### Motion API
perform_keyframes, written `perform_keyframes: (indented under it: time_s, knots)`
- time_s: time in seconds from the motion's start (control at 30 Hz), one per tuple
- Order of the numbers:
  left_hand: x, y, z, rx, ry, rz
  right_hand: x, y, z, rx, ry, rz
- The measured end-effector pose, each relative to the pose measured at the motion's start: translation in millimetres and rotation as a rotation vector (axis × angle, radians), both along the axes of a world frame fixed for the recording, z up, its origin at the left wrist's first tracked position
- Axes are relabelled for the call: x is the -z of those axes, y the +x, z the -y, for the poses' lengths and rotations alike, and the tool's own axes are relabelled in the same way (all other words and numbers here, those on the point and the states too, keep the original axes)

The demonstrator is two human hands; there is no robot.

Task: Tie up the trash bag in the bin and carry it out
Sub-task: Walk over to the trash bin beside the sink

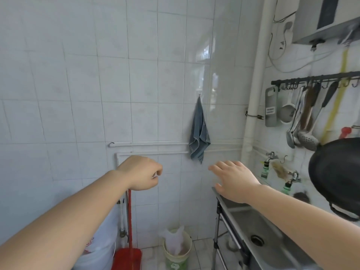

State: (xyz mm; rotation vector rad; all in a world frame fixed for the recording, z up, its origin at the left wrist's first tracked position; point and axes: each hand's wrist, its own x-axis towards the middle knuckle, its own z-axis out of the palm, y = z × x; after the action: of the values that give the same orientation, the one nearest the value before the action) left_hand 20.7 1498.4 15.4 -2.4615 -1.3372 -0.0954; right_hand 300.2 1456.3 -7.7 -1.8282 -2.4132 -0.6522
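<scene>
From the head camera, both bare forearms reach forward at chest height in front of a white tiled wall. The left hand [141,173] is curled into a loose fist, knuckles up, with a small scrap of something thin and whitish showing between thumb and forefinger; what it is cannot be told, so this grip is clenched on little or nothing. The right hand [232,180] is flat and spread, fingers apart, palm down: a released grip, hovering over the near corner of the steel sink [251,221] without clearly touching it.

Well below both grips, on the floor between them and nearer the left one's line, stands the small pale green bin [176,256]. The trash bag [174,240] sits inside it, translucent white, its loose handles sticking up above the rim, not knotted. Neither hand is near it.

Directly under the left grip a red dustpan [127,258] stands on the floor with its long red handle rising toward the wrist, beside a white bucket [101,244]. Above and between the grips a blue-grey towel [199,133] hangs from a wall hook. To the right of the right grip, ladles [306,121] hang from a black rail [315,77], and a black wok [337,178] hangs at the frame's edge.
</scene>
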Motion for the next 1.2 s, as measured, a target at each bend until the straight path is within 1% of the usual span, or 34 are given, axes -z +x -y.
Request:
perform_keyframes:
  time_s: [0.07, 0.2, 0.33, 0.5, 0.67, 0.8, 0.93, 1.03, 1.13, 1.2]
  knots:
    - [7.9, 13.4, -35.7, 0.029, -0.002, 0.01, 8.1, 13.9, -32.5, 0.003, -0.012, 0.006]
    - [22.2, 38.3, -105.9, 0.015, -0.039, 0.01, 19.5, 37.6, -102.5, -0.021, -0.052, 0.009]
    - [40.8, 54.5, -172.7, -0.028, -0.11, 0.0, 36.2, 51.2, -176.9, -0.053, -0.115, 0.003]
    - [79.7, 61.3, -244.8, -0.095, -0.22, 0.024, 77.4, 51.0, -260.6, -0.094, -0.203, -0.011]
    - [141.2, 57.8, -321.4, -0.129, -0.351, 0.035, 138.4, 47.2, -334.4, -0.104, -0.295, -0.022]
    - [197.2, 52.4, -389.1, -0.112, -0.464, -0.022, 190.7, 40.6, -391.4, -0.066, -0.365, -0.041]
    - [256.3, 46.1, -454.6, -0.083, -0.566, -0.019, 245.7, 35.0, -440.9, -0.009, -0.473, -0.038]
    - [301.1, 41.3, -490.7, -0.066, -0.674, -0.083, 284.7, 30.2, -472.3, 0.023, -0.554, -0.03]
    - [342.1, 38.0, -522.8, -0.061, -0.771, -0.135, 322.9, 24.5, -497.6, 0.087, -0.63, -0.08]
    - [369.6, 37.9, -539.2, -0.092, -0.837, -0.116, 349.2, 22.6, -511.4, 0.121, -0.674, -0.125]
